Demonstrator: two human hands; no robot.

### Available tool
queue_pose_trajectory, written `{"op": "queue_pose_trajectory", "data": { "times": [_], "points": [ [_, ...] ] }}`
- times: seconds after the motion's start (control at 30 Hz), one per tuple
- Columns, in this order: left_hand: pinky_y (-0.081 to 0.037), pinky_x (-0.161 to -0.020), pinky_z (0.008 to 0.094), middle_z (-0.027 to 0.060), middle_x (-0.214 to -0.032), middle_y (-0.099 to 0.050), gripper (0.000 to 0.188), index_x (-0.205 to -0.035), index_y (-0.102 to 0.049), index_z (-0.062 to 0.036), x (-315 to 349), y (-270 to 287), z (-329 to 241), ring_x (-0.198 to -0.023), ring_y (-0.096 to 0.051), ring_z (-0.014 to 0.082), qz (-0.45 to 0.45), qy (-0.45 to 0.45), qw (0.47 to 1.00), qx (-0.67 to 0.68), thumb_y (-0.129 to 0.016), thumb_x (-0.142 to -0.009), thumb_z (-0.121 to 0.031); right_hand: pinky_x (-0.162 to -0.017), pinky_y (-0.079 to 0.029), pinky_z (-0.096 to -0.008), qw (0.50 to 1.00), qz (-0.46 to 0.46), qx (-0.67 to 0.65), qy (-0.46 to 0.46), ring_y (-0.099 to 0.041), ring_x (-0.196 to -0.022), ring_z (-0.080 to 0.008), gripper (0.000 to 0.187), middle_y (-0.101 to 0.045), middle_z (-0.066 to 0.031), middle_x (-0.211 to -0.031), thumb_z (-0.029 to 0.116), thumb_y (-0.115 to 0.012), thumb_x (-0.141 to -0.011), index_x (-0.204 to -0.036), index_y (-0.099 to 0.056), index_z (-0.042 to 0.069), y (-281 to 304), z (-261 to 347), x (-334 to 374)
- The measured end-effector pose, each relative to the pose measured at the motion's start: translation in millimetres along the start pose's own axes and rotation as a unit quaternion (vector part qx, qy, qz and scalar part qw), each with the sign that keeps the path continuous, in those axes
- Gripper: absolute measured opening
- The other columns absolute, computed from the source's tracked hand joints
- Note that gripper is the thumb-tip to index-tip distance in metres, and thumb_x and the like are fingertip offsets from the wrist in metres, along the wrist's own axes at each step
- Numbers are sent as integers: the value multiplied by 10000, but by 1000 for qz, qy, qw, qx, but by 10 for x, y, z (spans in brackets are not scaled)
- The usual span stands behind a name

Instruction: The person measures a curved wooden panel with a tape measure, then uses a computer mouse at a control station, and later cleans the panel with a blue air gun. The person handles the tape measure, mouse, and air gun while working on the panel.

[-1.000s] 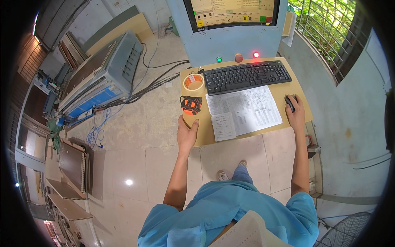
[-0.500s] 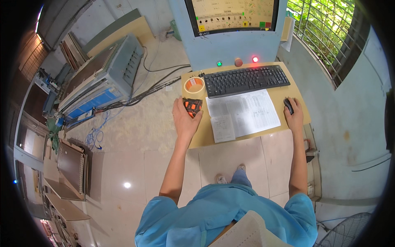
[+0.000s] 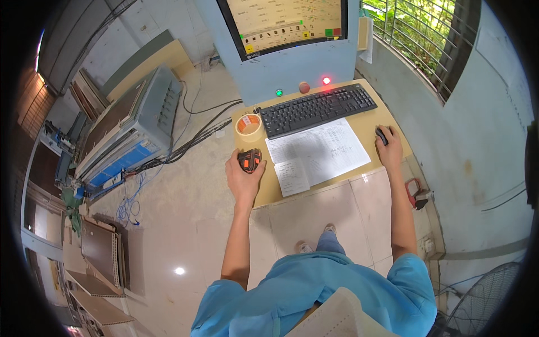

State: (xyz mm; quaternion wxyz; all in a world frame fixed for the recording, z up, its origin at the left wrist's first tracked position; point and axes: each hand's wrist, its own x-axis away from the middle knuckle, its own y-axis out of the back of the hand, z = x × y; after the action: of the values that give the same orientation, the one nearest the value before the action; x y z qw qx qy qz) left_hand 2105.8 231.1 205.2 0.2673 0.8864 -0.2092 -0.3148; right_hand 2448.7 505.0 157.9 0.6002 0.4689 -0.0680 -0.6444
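Holding the tape measure (image 3: 250,161) — earlier beyond its fingers — the left hand (image 3: 241,181) is occupied, like the right hand (image 3: 391,148) cupping the mouse (image 3: 382,136).

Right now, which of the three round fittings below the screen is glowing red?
The rightmost fitting, glowing bright red; the middle fitting is also red but looks unlit, and the leftmost fitting is green.

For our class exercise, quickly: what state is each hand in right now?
Left hand: closed around the tape measure.
Right hand: closed over the mouse.
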Motion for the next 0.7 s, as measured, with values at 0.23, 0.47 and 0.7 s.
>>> {"op": "queue_pose_trajectory", "data": {
  "times": [0.23, 0.47, 0.7],
  "points": [
    [-486, -960, 407, 199, -1264, -543, 750, -1344, -523, 15, 210, 150, -16, -1132, -581, 330, 29, 41, 995, 87, -864, -748, -287, -1027, -458, -456, 1000, -5, 1, -1, -546, -1245, -401, 399, -550, -229, -1374, 215, -653, -864, -1260, -671, 162, -11, -18, 22],
    [-488, -959, 391, 185, -1206, -574, 718, -1323, -546, 1, 235, 82, 15, -1104, -596, 305, 18, 8, 998, 55, -870, -752, -290, -1037, -451, -452, 1000, 0, -6, 4, -547, -1238, -403, 396, -541, -238, -1374, 175, -652, -877, -1271, -658, 133, 1, 23, 1],
    [-458, -987, 422, 186, -1196, -575, 712, -1310, -555, -4, 260, -7, 45, -1141, -558, 333, 18, -33, 999, 23, -872, -741, -291, -1038, -450, -442, 1000, 8, -16, 10, -547, -1241, -401, 390, -540, -235, -1375, 166, -654, -882, -1271, -654, 126, 29, 28, 6]
  ]
}}
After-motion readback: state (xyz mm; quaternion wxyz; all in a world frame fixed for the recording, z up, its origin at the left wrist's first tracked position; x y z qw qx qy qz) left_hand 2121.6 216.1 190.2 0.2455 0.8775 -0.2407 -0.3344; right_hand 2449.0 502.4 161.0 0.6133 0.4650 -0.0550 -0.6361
